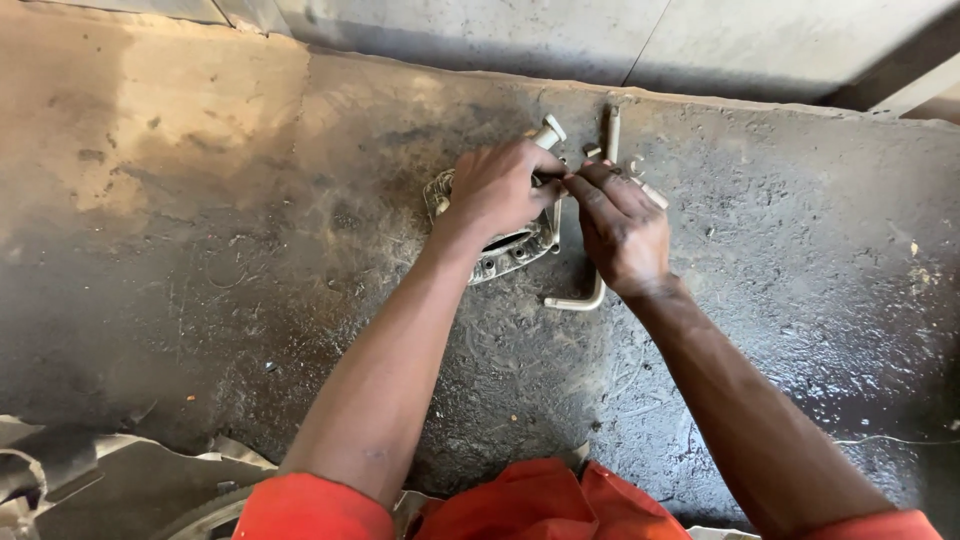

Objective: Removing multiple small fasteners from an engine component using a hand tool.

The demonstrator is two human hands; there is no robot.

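Note:
My left hand (497, 188) rests over a round metal flanged part (505, 252) lying on a dark, oily workbench (250, 250), fingers curled around a pale cylindrical tool handle (548, 131) that sticks up behind it. My right hand (622, 228) is just to the right, fingertips meeting the left hand and pinching a small piece I cannot make out. A bent L-shaped metal rod (583, 300) lies under the right hand. Much of the metal part is hidden by the left hand.
A straight metal bolt or pin (613, 133) lies near the bench's far edge. A grey wall (500, 35) rises behind. Orange sleeves (520, 505) show at the bottom, and crumpled metal scrap (90, 475) sits at the lower left.

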